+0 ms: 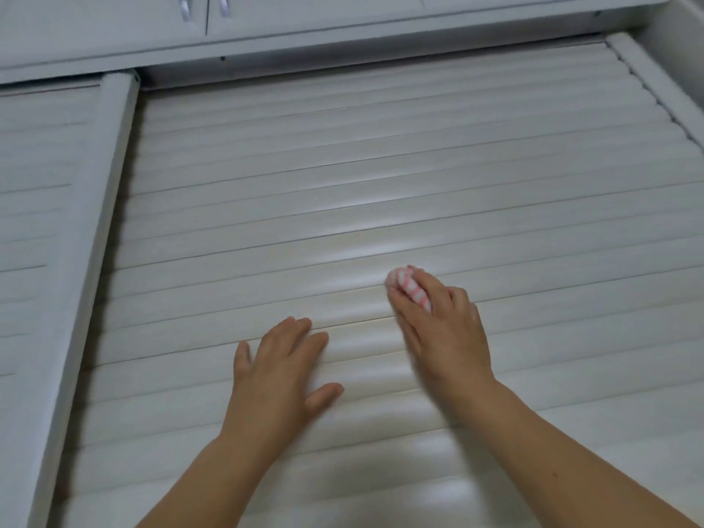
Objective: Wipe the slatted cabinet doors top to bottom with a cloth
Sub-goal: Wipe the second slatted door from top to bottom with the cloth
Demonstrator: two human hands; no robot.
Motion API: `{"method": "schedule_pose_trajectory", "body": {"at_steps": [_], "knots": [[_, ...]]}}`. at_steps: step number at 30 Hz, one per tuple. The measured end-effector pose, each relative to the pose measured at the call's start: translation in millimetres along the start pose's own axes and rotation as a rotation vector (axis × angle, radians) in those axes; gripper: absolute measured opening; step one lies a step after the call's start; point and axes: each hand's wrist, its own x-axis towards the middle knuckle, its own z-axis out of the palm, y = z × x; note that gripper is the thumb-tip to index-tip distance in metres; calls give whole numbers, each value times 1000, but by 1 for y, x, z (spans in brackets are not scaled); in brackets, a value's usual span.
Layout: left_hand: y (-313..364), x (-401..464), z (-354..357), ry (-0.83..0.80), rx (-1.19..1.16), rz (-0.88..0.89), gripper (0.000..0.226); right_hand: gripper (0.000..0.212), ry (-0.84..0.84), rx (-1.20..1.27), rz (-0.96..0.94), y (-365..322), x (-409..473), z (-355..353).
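Two bare forearms reach in from the near edge toward a white slatted cabinet door (343,177) made of glossy horizontal slats, which fills most of the view. The left hand (282,371) lies palm-down on the slats in the near middle of the door, its fingers straight and held close together, the thumb spread out to the right, nothing held in it. Just beside it to the right and a little farther away, the right hand (445,329) presses a small bunched cloth with pink and white stripes (409,289) against the slats; the fingers curl over the cloth and hold it, and only its far end and a strip between the fingers show. This hand is slightly blurred. To the left, past a white upright frame post (99,230), stands a second white slatted door (38,192), also blurred. At the far edge, above a dark gap along the door's top, sits a row of plain white upper cabinet doors (114,20) with two curved silver metal handles (205,7) close together near the far left.
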Motion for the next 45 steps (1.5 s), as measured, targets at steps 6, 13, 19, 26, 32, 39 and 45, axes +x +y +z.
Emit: {"method": "schedule_pose_trajectory", "body": {"at_steps": [6,13,19,26,32,39,45], "knots": [[30,32,-14,-21,0,-89,57,40,2,258,-24,-27,51,-3],[35,45,-6,-161,53,-225,71,65,-215,57,-313,-23,80,14],[42,66,-20,26,127,-183,44,55,-177,42,-137,-6,91,4],[39,120,-30,69,150,-93,30,28,-47,446,86,-8,120,-2],[31,173,-25,148,10,-69,33,14,25,861,342,-19,165,-5],[16,193,-11,93,-180,-82,58,22,-165,872,231,-40,200,29],[8,187,-1,152,-124,-61,57,40,-270,636,93,-39,201,38]]}}
